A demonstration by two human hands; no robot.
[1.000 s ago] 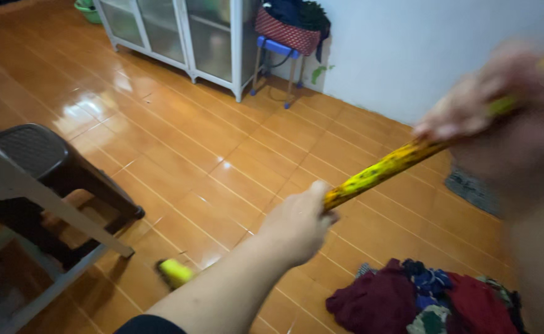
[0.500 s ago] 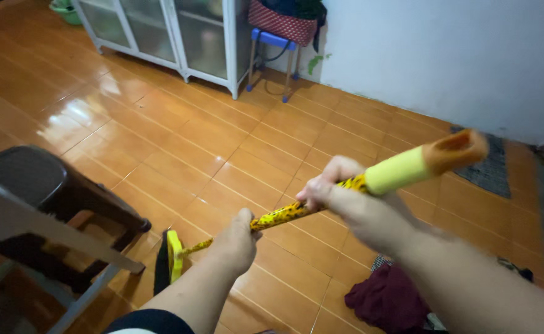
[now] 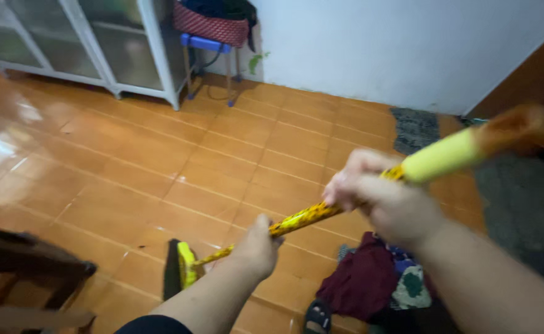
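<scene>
Both my hands grip a long yellow patterned broom handle that slants from upper right down to lower left. My left hand holds it low, my right hand higher up, just below a pale yellow-green grip with an orange end cap. The broom's yellow-and-black head rests on the orange tiled floor at the lower left.
A heap of dark red and mixed clothes lies on the floor near a sandalled foot. A dark plastic stool stands at the lower left. A white glass-door cabinet, a blue stool with a red basket and a grey mat line the far wall.
The view has turned right and moved closer. My right hand slid down the handle nearer to my left, and the broom head shifted right on the floor.
</scene>
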